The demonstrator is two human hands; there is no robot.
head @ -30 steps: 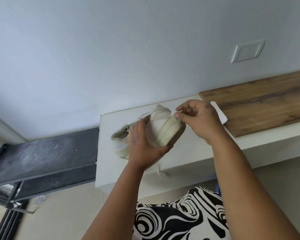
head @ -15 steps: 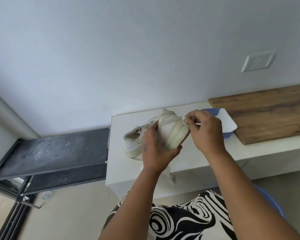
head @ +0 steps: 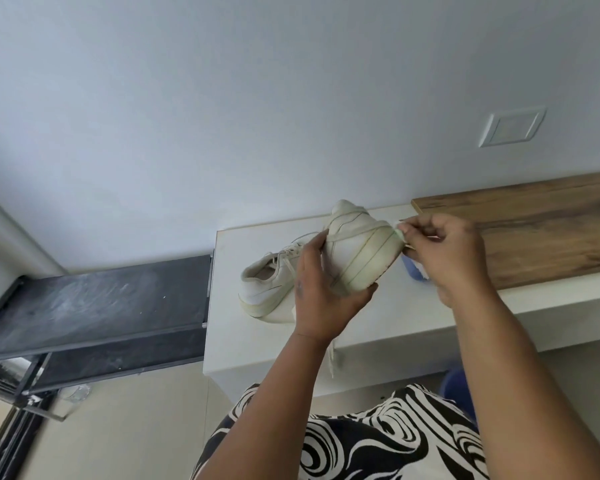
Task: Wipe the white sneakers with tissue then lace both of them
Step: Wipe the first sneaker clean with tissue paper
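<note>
Head view looks down on a white counter (head: 388, 323) whose left edge drops off beside a dark, dusty shelf (head: 94, 303) set lower; the near edge overhangs the floor. A wooden board (head: 534, 233) covers the counter's right part, its left end just right of the hands. Bare counter lies near the hands and to the far left of the shoes, against the wall (head: 222, 98).

The left hand (head: 326, 289) holds one sneaker (head: 361, 251) raised off the counter, tipped on its side, fingers wrapped around its upper and thumb under the sole edge. It is off-white, with a yellowed, grimy sole rim. A lace (head: 333, 358) hangs from it past the near counter edge. The second sneaker (head: 274, 285) stands on the counter just behind the left hand, laced, its opening toward the left.

The right hand (head: 444, 251) pinches a small white scrap, likely tissue (head: 397, 233), against the raised sneaker's toe end, fingers narrow.

A blue thing (head: 413, 268) behind the right hand is mostly hidden. A patterned garment (head: 361, 441) fills the near bottom, cut off.
</note>
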